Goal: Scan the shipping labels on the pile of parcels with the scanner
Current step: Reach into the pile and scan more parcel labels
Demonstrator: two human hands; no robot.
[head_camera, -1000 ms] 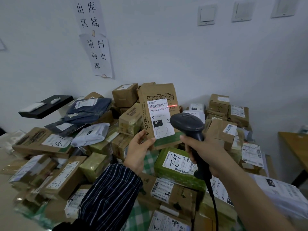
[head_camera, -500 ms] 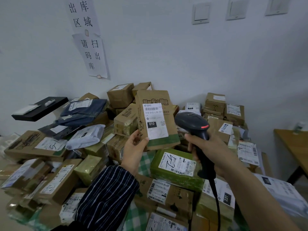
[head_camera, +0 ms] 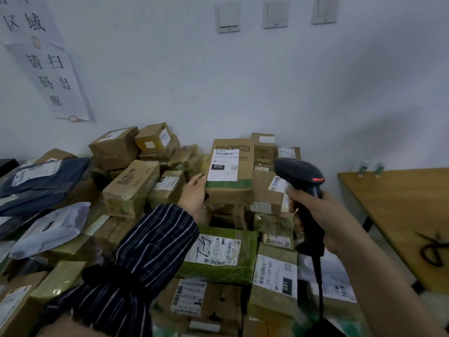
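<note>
Scanning looks finished: left hand, pinching the parcel, is lowering it beside the scanner, which the right hand is gripping.

Parcel pile is heaped against the wall; scissors are laid on wooden table.

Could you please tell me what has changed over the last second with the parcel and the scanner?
The left hand has carried the brown parcel away toward the back of the pile, near the wall, and the red scan line on its label is gone. The right hand still grips the scanner, pointing the same way.
</note>
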